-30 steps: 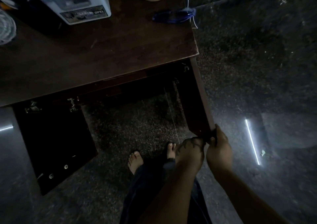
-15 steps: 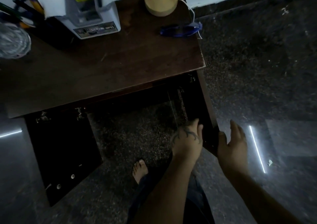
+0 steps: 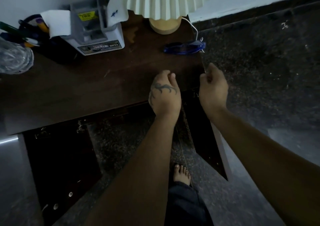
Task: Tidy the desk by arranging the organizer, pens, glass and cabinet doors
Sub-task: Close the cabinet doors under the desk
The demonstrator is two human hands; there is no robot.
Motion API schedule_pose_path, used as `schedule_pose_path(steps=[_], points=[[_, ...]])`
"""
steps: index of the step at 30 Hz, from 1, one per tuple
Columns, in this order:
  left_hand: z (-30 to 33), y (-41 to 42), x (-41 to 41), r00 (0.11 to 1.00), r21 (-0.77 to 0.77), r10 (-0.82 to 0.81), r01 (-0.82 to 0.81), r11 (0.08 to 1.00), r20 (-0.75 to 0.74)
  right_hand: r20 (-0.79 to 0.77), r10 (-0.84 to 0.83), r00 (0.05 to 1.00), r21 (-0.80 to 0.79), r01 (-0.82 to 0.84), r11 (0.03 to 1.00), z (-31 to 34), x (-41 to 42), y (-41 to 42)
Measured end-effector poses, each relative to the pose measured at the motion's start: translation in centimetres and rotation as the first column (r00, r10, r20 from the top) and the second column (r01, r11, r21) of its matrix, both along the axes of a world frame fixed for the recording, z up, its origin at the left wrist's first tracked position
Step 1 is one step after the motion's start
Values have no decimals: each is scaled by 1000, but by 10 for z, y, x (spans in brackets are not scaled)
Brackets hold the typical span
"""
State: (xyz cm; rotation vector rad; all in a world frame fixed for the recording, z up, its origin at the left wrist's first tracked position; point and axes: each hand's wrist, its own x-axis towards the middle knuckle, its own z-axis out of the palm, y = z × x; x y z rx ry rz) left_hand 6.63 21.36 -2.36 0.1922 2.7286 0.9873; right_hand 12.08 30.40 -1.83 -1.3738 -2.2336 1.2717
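My left hand [image 3: 164, 95], tattooed on its back, hovers over the front right part of the dark wooden desk [image 3: 86, 87] with its fingers curled in and nothing in it. My right hand [image 3: 213, 87] is loosely curled at the desk's right edge, also holding nothing that I can see. Below the desk, the left cabinet door [image 3: 60, 165] and the right cabinet door [image 3: 207, 139] both stand open. A grey and white organizer [image 3: 97, 31] sits at the back. Pens [image 3: 26, 33] stick out of a dark holder to its left. A clear glass [image 3: 13, 57] is at the far left edge.
A lamp with a pleated shade [image 3: 161, 0] stands at the back right, its thin white cord [image 3: 194, 28] hanging off the desk's right edge. A blue object [image 3: 185, 47] lies by that edge. My bare foot [image 3: 181, 173] is on the speckled floor between the doors.
Both hands let go of the right cabinet door's lower edge and rose to the desk top. The view tilted up, so the lamp shade and organizer now show.
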Motion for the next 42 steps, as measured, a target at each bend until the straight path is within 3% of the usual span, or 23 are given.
schedule_pose_path(steps=[8,18,29,42], points=[[-1,12,-48,999,-5,1,-2,1000,-37,36,-16,999,33,15,999,3,-35,24],[-13,36,-82,986,96,8,-24,995,166,99,30,995,-19,-28,999,9,-62,44],[-5,24,-62,980,142,-21,-7,990,199,24,12,1000,-51,-11,999,14,-53,28],[23,-54,6,963,297,71,-150,943,260,-44,-17,999,-155,10,988,20,2,-39]])
